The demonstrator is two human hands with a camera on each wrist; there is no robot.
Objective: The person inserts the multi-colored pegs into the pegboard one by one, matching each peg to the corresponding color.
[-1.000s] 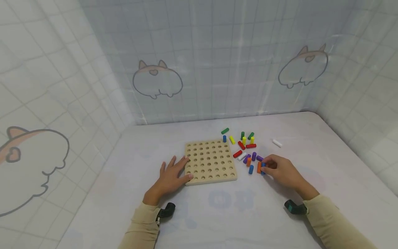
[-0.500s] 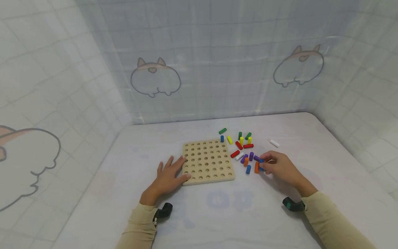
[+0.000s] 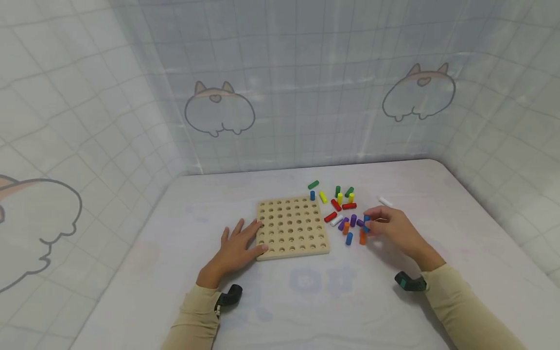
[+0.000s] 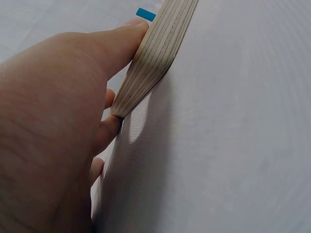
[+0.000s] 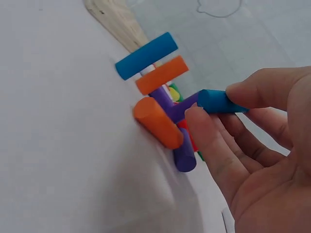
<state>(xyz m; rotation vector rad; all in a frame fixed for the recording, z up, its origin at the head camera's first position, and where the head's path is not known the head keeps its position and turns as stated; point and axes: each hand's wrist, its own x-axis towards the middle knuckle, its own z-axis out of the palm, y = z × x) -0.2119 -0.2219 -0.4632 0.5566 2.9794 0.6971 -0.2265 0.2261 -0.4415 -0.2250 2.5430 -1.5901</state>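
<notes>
A square wooden pegboard [image 3: 290,227] with rows of round holes lies on the white cloth. My left hand [image 3: 235,249] is spread at its near left corner, thumb and index fingertips on the edge; the left wrist view shows the thumb along the layered wood side [image 4: 154,53]. My right hand [image 3: 395,232] pinches a blue peg [image 5: 216,101] between thumb and fingers, above the loose pegs. Close by are an upright orange peg [image 3: 362,237], another orange peg [image 3: 346,228], a blue peg [image 3: 349,238] and several purple pegs [image 3: 353,220]. One blue peg [image 3: 312,195] stands at the board's far right corner.
Behind the purple pegs are red pegs [image 3: 349,206], yellow pegs [image 3: 340,198], green pegs [image 3: 338,191] and a white peg [image 3: 337,220]. Another white peg [image 3: 385,201] lies beyond my right hand. A pale tiled-print curtain [image 3: 297,121] rises behind the table.
My right hand has lifted the blue peg from beside the upright orange peg, up and slightly away from me. My left hand stays at the pegboard. The head view has shifted a little.
</notes>
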